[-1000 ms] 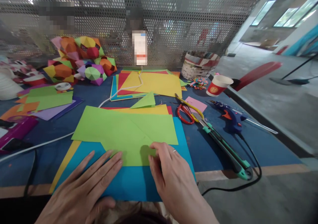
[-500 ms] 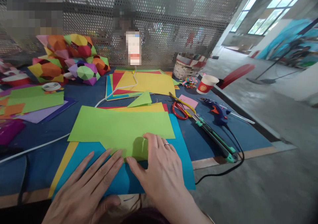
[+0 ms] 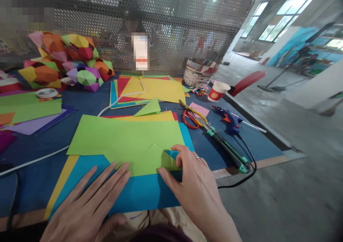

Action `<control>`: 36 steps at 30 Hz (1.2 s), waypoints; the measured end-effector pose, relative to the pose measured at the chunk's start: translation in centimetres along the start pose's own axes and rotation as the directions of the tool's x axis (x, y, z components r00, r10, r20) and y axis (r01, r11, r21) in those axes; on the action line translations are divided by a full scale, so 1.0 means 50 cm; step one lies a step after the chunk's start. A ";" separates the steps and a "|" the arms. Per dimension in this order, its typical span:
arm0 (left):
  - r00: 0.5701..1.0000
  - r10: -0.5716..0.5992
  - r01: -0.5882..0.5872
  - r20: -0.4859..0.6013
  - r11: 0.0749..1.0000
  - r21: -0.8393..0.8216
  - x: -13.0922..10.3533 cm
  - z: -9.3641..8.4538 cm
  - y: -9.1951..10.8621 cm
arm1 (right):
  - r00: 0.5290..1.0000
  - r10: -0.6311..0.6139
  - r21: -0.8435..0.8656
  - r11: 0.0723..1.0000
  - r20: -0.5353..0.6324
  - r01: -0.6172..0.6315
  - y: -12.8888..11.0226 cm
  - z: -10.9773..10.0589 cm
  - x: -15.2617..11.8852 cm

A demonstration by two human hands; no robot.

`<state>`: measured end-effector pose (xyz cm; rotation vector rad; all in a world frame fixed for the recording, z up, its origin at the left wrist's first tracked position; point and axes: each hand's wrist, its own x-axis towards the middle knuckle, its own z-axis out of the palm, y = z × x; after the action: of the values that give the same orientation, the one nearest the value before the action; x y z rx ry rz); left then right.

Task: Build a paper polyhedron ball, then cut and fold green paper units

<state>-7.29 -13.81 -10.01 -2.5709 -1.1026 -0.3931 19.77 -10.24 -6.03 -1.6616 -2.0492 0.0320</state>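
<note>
A light green paper [image 3: 120, 134] lies over a blue sheet [image 3: 144, 195], with yellow and red sheets showing at the stack's edges. Its near part is folded, and a small triangular flap shows near the right side. My left hand [image 3: 91, 199] rests flat with fingers spread, its fingertips on the green paper's near edge. At the right part of that edge is my right hand [image 3: 190, 181], ring on one finger, its thumb at the fold and its curled fingers by the right corner. Whether it pinches the paper is hard to see.
Scissors [image 3: 190, 119], a cutter [image 3: 227, 149] and a glue gun [image 3: 230, 120] lie to the right. Behind are a paper cup [image 3: 218, 91], a basket [image 3: 199, 71] and more coloured sheets [image 3: 158, 88]. Paper ornaments [image 3: 88, 77] are piled at the back left. A white cable [image 3: 34, 161] crosses the left side.
My right hand has slid right along the green paper's near edge, and a flap with a gap showing blue now appears there. My left hand stays in place; the view has shifted slightly.
</note>
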 end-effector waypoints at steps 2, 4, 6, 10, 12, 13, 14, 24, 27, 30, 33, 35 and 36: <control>1.000 0.000 0.001 0.012 1.000 -0.010 -0.001 -0.001 -0.001 | 1.000 0.008 0.000 1.000 0.003 -0.008 0.012 -0.006 -0.003; 1.000 -0.006 0.007 0.017 1.000 -0.022 -0.001 -0.002 -0.002 | 1.000 0.017 -0.002 1.000 0.011 -0.017 0.024 -0.013 -0.006; 1.000 -0.020 0.020 0.018 0.999 -0.036 -0.002 -0.001 -0.003 | 1.000 0.025 -0.010 1.000 0.011 -0.025 0.037 -0.020 -0.009; 1.000 -0.022 0.022 0.022 0.999 -0.040 -0.003 0.000 -0.004 | 1.000 0.024 -0.018 1.000 -0.005 -0.025 0.060 -0.031 -0.016; 1.000 -0.011 0.012 0.026 0.999 -0.031 -0.003 0.001 -0.005 | 0.999 0.031 -0.008 0.999 -0.012 -0.031 0.070 -0.033 -0.020; 1.000 -0.006 0.007 0.025 1.000 -0.026 -0.003 0.000 -0.006 | 0.999 0.036 -0.001 0.999 -0.015 -0.036 0.074 -0.033 -0.022; 1.000 -0.005 0.005 0.025 1.000 -0.019 -0.003 0.000 -0.006 | 0.999 0.040 0.005 0.999 -0.019 -0.040 0.077 -0.033 -0.024; 0.999 -0.028 0.028 0.034 1.000 -0.001 0.004 -0.008 -0.001 | 0.993 -0.044 0.124 0.991 -0.106 0.057 0.076 -0.035 -0.029; 1.000 -0.021 0.020 0.020 1.000 0.018 0.011 -0.018 0.001 | 0.965 -0.200 0.223 0.946 -0.168 0.234 0.050 -0.034 -0.031; 1.000 -0.006 0.006 0.014 0.999 0.040 0.018 -0.028 0.001 | 0.930 -0.355 0.314 0.876 -0.097 0.367 0.031 -0.022 -0.038; 0.999 -0.007 0.005 0.031 0.998 0.059 0.024 -0.039 0.001 | 0.912 -0.409 0.350 0.850 -0.034 0.395 0.034 -0.003 -0.043; 1.000 0.006 -0.009 0.029 0.997 0.082 0.032 -0.047 0.007 | 0.901 -0.432 0.365 0.832 -0.045 0.417 0.043 0.009 -0.047; 1.000 0.009 -0.011 0.017 0.996 0.091 0.039 -0.052 0.013 | 0.895 -0.443 0.367 0.825 -0.051 0.430 0.048 0.013 -0.048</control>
<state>-5.84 -13.99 -7.05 -2.5029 -1.0869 -0.3124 22.01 -11.68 -8.26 -0.9464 -2.2380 0.2772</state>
